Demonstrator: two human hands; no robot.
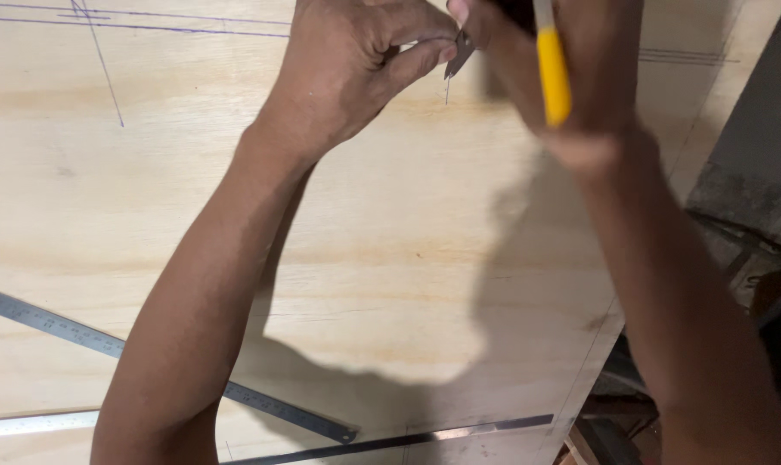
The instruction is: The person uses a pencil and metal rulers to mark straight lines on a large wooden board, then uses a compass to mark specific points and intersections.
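While both forearms extend away from the camera across the plywood sheet point(408, 284), the two hands meet at the far edge of the view. The left hand point(356, 60) is curled, its grip pressed together with thumb and forefinger pinching the small metal blade tip point(459, 56) of a utility knife point(552, 73). The right hand point(571, 77) is blurred; its grip is closed around the yellow handle of the knife, which runs near-upright along the palm. The blade tip points down toward the sheet, directly above a short thin pencil mark point(447, 90); whether the tip touches the wood cannot be told. The pale sheet serves as the surface and fills most of the view. Blue drawn lines point(106, 24) cross its far left corner, one slanting down toward the near side. At the near left, a long steel ruler point(80, 336) lies diagonally on the sheet, passing under the left forearm. A second pale metal rule point(29, 424) lies near the left edge, and a dark flat metal strip point(459, 430) lies along the near edge, close to the end of the diagonal ruler. To the right of the sheet, dark floor and clutter point(752, 241) are visible, too indistinct to identify.
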